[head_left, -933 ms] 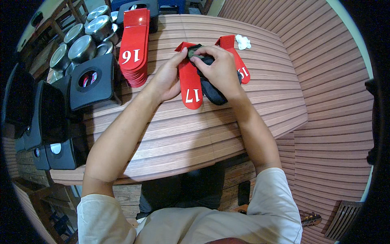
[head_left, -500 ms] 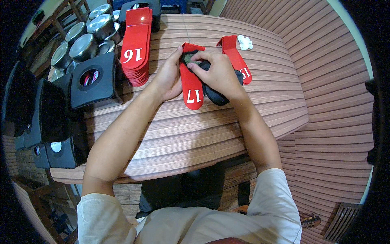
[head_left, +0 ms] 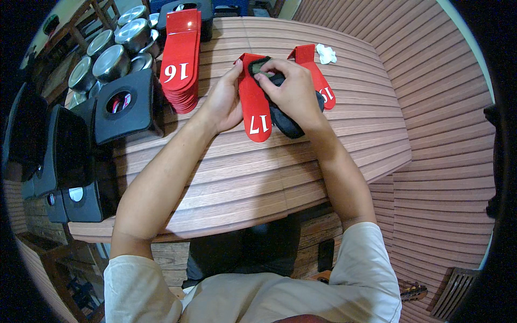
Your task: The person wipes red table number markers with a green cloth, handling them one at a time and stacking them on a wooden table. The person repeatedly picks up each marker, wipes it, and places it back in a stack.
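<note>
A red table-number sign [head_left: 255, 107] with a rounded end and a folded top is held by my left hand [head_left: 223, 101], thumb at its upper left edge and fingers closed behind. My right hand [head_left: 295, 89] pinches a dark cloth [head_left: 285, 124] against the sign's upper right part. Part of the cloth hangs down beside the sign's right edge. Just beyond my right hand lies a second red sign [head_left: 318, 75] on the wood-look table [head_left: 215, 177].
Stacked red signs [head_left: 180, 54] rise on the left, beside a black tissue box [head_left: 127, 105]. Round metal containers [head_left: 110, 63] crowd the far left, with more black boxes [head_left: 86, 202] nearer. A crumpled white tissue [head_left: 326, 54] lies at the back right. Ribbed wall [head_left: 441, 161] borders the right.
My right hand has moved the cloth slightly up and to the right over the sign's top part. The sign has shifted up a little; my left hand keeps its hold.
</note>
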`<action>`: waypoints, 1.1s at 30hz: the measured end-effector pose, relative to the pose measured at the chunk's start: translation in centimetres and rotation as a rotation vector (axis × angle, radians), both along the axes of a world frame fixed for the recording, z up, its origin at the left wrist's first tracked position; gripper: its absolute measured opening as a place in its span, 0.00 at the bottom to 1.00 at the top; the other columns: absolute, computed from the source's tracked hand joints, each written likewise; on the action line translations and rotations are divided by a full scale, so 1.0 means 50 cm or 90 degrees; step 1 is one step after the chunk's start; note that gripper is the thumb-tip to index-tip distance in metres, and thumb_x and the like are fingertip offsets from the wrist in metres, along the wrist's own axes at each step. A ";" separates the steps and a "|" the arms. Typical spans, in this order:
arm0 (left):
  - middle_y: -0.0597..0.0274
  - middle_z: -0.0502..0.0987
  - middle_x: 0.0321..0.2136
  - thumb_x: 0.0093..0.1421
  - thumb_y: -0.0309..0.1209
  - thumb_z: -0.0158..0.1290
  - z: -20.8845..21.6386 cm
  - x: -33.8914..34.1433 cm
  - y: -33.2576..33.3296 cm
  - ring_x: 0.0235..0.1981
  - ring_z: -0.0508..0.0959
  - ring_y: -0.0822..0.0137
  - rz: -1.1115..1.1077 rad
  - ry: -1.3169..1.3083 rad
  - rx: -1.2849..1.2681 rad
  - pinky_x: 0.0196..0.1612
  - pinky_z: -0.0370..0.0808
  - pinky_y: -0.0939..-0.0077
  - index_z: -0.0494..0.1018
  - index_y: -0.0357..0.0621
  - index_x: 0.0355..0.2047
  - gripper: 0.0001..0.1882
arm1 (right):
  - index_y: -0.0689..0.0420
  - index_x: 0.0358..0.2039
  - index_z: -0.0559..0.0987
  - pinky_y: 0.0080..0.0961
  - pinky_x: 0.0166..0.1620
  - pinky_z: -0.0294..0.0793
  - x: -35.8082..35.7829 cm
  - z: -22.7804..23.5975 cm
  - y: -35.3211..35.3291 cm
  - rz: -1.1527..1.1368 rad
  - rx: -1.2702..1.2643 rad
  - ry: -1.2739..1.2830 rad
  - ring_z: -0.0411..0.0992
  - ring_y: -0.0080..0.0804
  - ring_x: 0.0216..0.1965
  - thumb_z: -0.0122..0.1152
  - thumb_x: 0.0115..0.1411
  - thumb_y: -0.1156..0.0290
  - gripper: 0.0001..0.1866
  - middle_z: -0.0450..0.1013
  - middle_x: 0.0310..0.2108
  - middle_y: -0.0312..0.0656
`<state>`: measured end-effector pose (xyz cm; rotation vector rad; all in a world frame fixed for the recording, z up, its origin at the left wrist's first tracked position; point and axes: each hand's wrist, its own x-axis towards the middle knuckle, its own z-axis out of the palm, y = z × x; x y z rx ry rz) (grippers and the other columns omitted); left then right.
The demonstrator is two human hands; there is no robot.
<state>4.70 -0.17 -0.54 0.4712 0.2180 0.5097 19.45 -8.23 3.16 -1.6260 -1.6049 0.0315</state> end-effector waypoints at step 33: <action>0.46 0.75 0.58 0.77 0.51 0.31 0.005 0.002 0.003 0.59 0.77 0.52 -0.011 0.044 0.051 0.65 0.72 0.54 0.66 0.35 0.63 0.32 | 0.58 0.35 0.87 0.29 0.42 0.79 -0.021 0.047 -0.036 0.329 -0.314 -0.080 0.82 0.37 0.34 0.73 0.51 0.71 0.11 0.83 0.32 0.45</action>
